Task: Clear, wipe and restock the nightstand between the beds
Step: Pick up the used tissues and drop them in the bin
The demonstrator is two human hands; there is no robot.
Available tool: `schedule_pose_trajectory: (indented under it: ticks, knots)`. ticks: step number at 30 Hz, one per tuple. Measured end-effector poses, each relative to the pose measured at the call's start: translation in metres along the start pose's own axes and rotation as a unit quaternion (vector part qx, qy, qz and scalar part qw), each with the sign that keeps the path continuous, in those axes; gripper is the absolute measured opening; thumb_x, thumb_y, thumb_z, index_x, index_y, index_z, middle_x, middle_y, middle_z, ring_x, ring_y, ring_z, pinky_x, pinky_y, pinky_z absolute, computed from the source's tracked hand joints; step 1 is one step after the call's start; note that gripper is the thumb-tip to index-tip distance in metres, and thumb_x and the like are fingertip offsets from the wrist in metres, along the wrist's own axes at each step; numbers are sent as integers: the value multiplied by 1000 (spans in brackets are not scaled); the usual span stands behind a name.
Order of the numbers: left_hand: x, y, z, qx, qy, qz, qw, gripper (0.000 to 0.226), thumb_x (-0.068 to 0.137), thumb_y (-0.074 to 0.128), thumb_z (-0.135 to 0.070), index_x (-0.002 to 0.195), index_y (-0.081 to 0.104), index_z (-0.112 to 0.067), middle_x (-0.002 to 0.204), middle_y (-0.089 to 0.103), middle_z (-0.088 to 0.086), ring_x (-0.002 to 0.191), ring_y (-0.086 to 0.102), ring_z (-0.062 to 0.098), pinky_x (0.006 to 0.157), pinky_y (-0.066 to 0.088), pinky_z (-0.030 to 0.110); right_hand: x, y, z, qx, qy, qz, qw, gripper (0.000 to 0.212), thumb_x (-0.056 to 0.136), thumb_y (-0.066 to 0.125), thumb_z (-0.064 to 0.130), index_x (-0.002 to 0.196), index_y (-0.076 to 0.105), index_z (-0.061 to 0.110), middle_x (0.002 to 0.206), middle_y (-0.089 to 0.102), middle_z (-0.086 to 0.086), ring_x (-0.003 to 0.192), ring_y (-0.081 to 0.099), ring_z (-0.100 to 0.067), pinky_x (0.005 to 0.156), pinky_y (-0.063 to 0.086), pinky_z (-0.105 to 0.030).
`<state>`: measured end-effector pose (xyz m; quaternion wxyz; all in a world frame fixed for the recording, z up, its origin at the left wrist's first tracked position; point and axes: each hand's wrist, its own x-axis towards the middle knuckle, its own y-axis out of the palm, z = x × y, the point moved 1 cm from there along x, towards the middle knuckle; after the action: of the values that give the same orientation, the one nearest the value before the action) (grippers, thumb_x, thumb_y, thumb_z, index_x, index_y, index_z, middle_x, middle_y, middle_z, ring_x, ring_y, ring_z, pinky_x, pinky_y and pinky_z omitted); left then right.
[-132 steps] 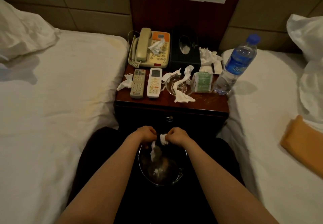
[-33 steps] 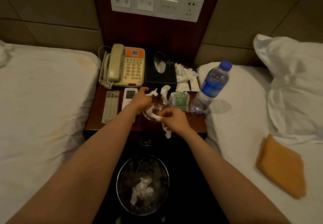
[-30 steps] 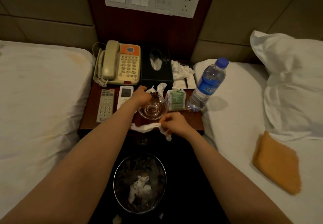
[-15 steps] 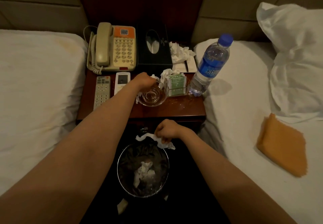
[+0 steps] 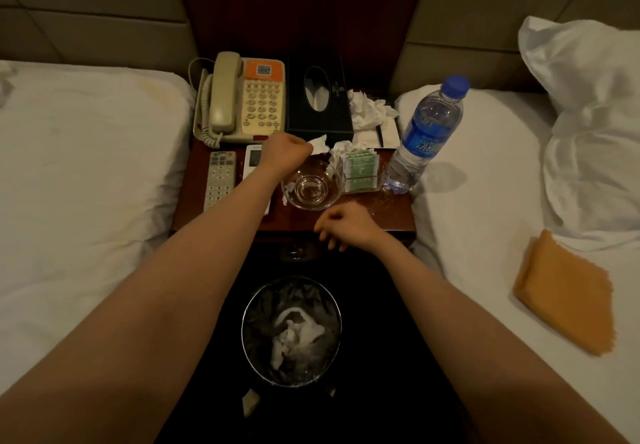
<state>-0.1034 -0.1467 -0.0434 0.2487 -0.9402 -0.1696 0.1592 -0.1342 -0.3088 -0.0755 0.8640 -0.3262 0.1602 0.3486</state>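
Observation:
The dark wooden nightstand (image 5: 391, 217) stands between two white beds. My left hand (image 5: 285, 153) is closed on a crumpled white tissue (image 5: 319, 143) just behind the glass ashtray (image 5: 311, 190). My right hand (image 5: 346, 224) hovers at the nightstand's front edge, fingers loosely apart and holding nothing. More crumpled tissues (image 5: 370, 111) lie at the back right, beside the black tissue box (image 5: 317, 97). On the floor below, the round waste bin (image 5: 292, 331) holds several white tissues.
A beige phone (image 5: 242, 97), two remotes (image 5: 220, 180), a rack of green sachets (image 5: 360, 172) and a blue-labelled water bottle (image 5: 424, 139) sit on the nightstand. A folded orange cloth (image 5: 564, 293) lies on the right bed. A tissue scrap (image 5: 250, 402) lies by the bin.
My right hand carried a long tissue from the ashtray down to the bin, let it go, and has come back up empty. My left hand has closed on a tissue behind the ashtray.

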Motion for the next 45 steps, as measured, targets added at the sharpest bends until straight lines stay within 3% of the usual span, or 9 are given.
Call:
schedule_pose_trajectory:
  ticks: [3,9,15,21,27,31,35,40,45]
  knots:
    - [-18,-15,-5,-66,-31,13,997,15,87,61,-19,79,70,-10,72,65,2,64,61,11,64,54,21,3,-23,23,52,-39,-105,992,24,93,49,8,73,62,13,66,61,-4,43,53,-8,39,43,-15]
    - [-58,-23,10,55,-151,371,915,18,93,55,-16,83,64,-5,64,72,1,54,67,9,61,57,19,15,-48,46,21,-64,-258,964,20,93,48,9,88,67,7,74,62,-2,57,57,-7,57,51,-20]
    - [-69,-5,40,112,-179,421,882,19,92,55,-16,96,67,-1,91,69,9,71,69,16,68,57,21,29,-59,61,-101,-97,-301,943,24,90,45,0,99,67,3,86,59,-6,63,48,-4,69,43,-24]
    - [-42,-13,7,55,-60,315,946,29,95,52,-19,117,62,-3,100,64,7,62,61,6,51,50,12,59,-73,60,-197,-36,-304,931,29,88,54,3,117,58,5,126,50,-18,113,52,-32,86,44,-32]
    - [2,2,-21,71,43,107,991,27,95,47,-14,113,66,-9,119,64,7,109,59,19,85,43,26,79,-80,48,-217,55,-270,937,40,90,52,14,129,45,6,134,45,-20,124,42,-37,101,41,-44]
    - [19,23,-26,121,39,141,982,29,95,46,-16,117,64,-10,122,62,9,111,58,23,90,45,30,91,-86,46,-203,122,-236,942,53,91,50,21,139,33,6,140,42,-20,128,42,-37,101,40,-44]
    - [35,43,-25,183,0,207,961,31,94,45,-13,117,63,-1,119,61,14,109,57,27,89,45,32,101,-89,43,-189,116,-236,946,35,93,51,17,125,51,2,129,53,-19,118,52,-35,88,45,-36]
    - [40,58,-26,228,-37,170,958,28,92,45,-16,65,44,-14,72,45,2,90,49,25,103,30,46,105,-91,36,-163,89,-269,945,25,91,54,9,114,62,5,120,59,-18,111,56,-34,86,47,-37]
    - [34,56,-35,214,-27,127,968,16,93,44,-14,91,58,-6,95,58,15,105,52,30,109,24,50,99,-99,34,-90,39,-293,951,26,87,50,2,107,65,9,113,63,-16,100,61,-31,77,51,-35]
